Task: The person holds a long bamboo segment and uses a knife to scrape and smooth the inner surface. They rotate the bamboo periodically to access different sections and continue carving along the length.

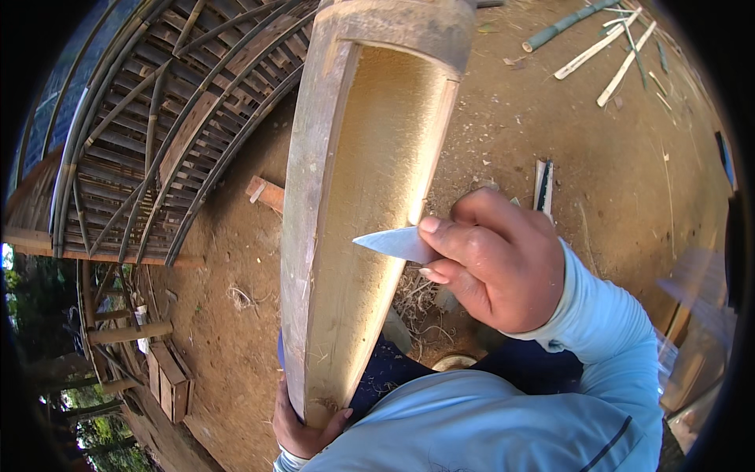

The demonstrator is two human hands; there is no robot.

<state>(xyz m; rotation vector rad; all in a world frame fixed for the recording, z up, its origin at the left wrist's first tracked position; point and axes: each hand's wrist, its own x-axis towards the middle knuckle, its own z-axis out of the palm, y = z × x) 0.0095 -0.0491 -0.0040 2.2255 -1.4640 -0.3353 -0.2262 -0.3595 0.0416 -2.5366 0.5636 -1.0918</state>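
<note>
A thick bamboo section (303,228) with a long opening cut in its side stretches away from my lap. Its pale hollow inside (366,173) shows, with fine shavings near the close end. My left hand (308,425) is wrapped round the near end of the bamboo, thumb at its rim. In my right hand (499,259) a knife with a short pointed blade (393,244) is pinched between thumb and fingers. The blade's tip points left over the opening; whether it touches the bamboo I cannot tell. The knife's handle is hidden in the fist.
Slatted bamboo furniture (149,134) stands at the far left. A wooden box (169,381) is on the ground below it. Bamboo strips (598,47) and a green pole (562,27) lie at the far right. Shavings (421,303) cover the ground beside the bamboo section.
</note>
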